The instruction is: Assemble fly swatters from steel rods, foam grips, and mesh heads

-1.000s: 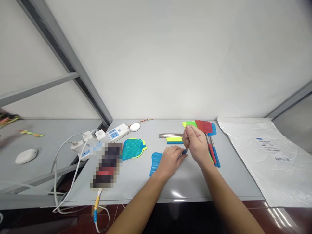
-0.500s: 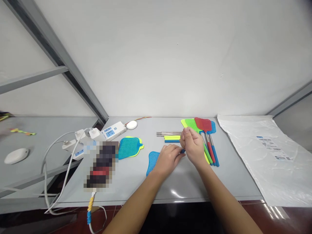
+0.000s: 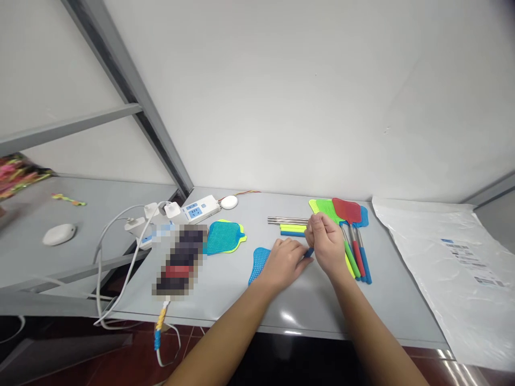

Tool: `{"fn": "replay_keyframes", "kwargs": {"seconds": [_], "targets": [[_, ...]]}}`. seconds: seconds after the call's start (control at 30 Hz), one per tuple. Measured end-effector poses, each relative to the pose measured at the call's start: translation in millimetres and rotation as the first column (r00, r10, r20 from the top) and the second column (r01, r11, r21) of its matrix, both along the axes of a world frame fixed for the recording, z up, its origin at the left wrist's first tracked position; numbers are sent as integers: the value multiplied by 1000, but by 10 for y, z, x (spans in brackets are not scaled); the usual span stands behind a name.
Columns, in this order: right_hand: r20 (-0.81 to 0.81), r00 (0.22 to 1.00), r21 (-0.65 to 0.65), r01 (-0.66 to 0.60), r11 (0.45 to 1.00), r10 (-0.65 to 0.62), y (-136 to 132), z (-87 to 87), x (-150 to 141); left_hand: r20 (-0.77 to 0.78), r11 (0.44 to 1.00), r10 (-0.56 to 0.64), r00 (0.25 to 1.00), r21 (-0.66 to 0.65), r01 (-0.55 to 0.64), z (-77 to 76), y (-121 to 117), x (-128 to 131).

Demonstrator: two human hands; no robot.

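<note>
My left hand [image 3: 284, 261] is closed over the neck of a blue fly swatter [image 3: 258, 264], whose perforated head sticks out to the left, low over the table. A short blue piece [image 3: 309, 252] shows between my left fingertips and my right hand [image 3: 326, 244]. That right hand is a tight fist with the thumb on top; the part inside it is hidden. Just behind the fists lie thin metal rods [image 3: 281, 220], yellow grip tubes [image 3: 292, 228] and a blue grip tube [image 3: 292, 234]. Right of them, fly swatters with red [image 3: 346, 209], green [image 3: 326, 208] and blue heads overlap.
Loose teal and yellow swatter heads [image 3: 223, 237] lie at left, beside a pixelated device [image 3: 181, 262] on a cable. Power strips [image 3: 201, 210], plugs and a white round puck [image 3: 229, 202] are behind. A white plastic bag [image 3: 434, 268] covers the table's right end.
The view has turned slightly left, so everything sits further right in the picture. Both hands keep nearly the same grip and place relative to the table.
</note>
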State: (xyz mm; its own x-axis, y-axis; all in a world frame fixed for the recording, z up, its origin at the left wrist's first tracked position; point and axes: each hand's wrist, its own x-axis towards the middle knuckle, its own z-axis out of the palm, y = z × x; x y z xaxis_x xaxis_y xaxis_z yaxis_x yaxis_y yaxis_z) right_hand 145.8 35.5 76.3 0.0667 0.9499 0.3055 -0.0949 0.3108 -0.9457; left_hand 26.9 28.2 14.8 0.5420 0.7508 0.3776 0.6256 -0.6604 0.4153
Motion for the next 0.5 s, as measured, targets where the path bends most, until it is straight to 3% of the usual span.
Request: {"fn": "replay_keyframes", "kwargs": {"seconds": [0.33,0.5], "targets": [[69,997,72,33,997,-38,-27,-74,-55,-147,996,70,987,68,-61,35,-60,-5],[50,982,263,161,951,-181,-127,-28,-120,-61,998,40,997,52,-36,74,-103,17]]}}
